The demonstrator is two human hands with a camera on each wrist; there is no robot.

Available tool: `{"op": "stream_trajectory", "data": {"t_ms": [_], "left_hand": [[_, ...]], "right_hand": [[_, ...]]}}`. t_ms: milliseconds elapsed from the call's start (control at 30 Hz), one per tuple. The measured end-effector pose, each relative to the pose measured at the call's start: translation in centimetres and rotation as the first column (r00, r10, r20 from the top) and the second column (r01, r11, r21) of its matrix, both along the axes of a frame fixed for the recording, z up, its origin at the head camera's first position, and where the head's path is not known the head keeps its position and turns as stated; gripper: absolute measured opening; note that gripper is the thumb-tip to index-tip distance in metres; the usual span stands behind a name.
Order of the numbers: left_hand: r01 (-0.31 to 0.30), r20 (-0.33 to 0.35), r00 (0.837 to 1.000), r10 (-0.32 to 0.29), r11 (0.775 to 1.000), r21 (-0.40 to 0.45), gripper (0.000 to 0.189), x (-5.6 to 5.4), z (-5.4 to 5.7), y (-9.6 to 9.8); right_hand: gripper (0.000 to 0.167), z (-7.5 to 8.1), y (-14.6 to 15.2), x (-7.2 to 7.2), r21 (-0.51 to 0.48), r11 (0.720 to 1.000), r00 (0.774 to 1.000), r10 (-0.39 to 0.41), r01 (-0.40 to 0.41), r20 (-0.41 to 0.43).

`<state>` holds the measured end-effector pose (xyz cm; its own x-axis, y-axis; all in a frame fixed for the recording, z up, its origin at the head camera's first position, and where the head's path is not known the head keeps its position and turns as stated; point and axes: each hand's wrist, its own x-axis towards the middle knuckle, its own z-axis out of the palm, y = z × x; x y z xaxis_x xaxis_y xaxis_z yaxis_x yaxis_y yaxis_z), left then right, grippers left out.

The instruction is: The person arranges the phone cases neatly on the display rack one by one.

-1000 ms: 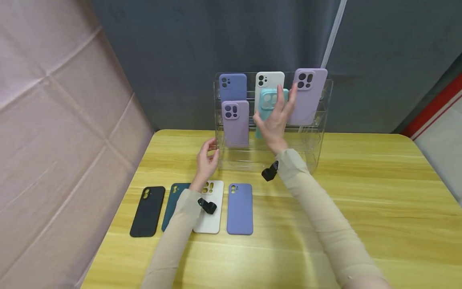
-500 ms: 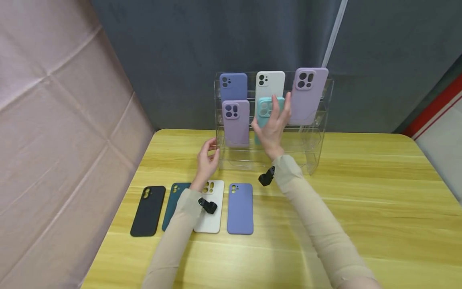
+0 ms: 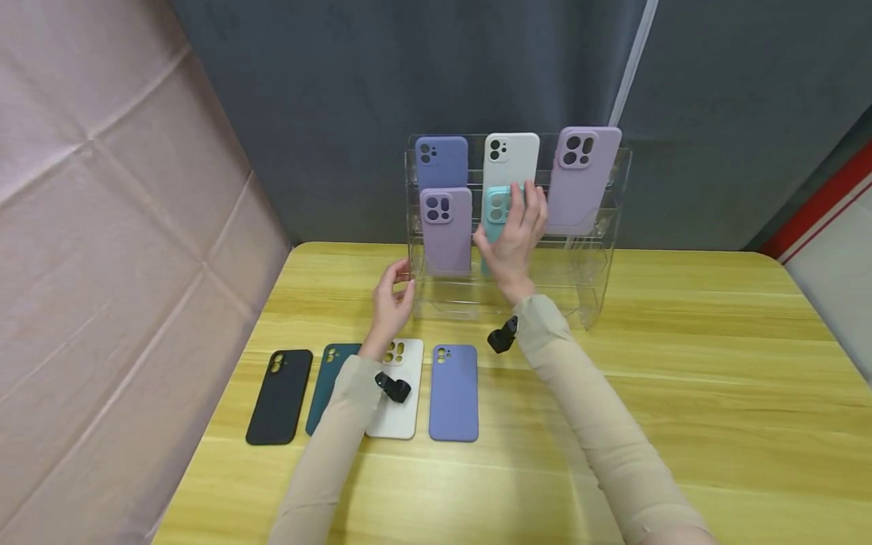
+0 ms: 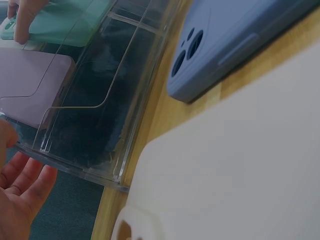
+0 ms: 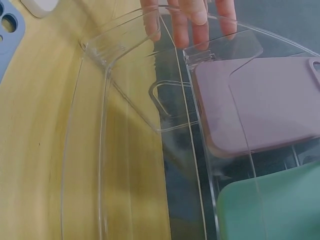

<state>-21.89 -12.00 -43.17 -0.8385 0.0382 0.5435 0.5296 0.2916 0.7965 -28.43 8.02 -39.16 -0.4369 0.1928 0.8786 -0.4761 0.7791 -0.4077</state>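
A clear tiered display stand [image 3: 443, 309] stands at the back of the table. My right hand [image 3: 512, 246] holds a mint phone case [image 3: 493, 230] in the stand's middle row, with the thumb at its left edge and the fingers over its right part. A white phone case [image 3: 511, 160] stands behind it, partly covered. My left hand [image 3: 390, 304] holds the stand's left side, its thumb and fingers about the clear panel in the left wrist view. To the left of the mint case stands a lilac phone case [image 3: 447, 246], also seen in the right wrist view.
In the top row stand a blue phone case [image 3: 440, 163] and a tilted larger lilac case [image 3: 584, 185]. On the table lie a black case [image 3: 278, 401], a teal case [image 3: 327, 386] and a white case [image 3: 402, 416] partly under my left arm, and a periwinkle case [image 3: 453, 401].
My right hand has lowered the mint case a little and to the left, into the middle row. Its fingers have drawn closer together. My left hand has stayed at the stand's side.
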Motion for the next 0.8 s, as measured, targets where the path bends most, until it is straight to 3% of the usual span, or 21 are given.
{"op": "stream_trajectory", "data": {"t_ms": [533, 800], "left_hand": [[0.000, -0.012, 1.000, 0.000, 1.000, 0.004, 0.034, -0.1, -0.2, 0.0], [-0.010, -0.014, 1.000, 0.010, 1.000, -0.007, 0.034, 0.0, -0.2, 0.0]], "right_hand": [[0.069, 0.3, 0.3, -0.1, 0.108, 0.989, 0.993, -0.108, 0.103, 0.044], [0.079, 0.6, 1.1, 1.0, 0.191, 0.975, 0.979, -0.140, 0.111, 0.146]]}}
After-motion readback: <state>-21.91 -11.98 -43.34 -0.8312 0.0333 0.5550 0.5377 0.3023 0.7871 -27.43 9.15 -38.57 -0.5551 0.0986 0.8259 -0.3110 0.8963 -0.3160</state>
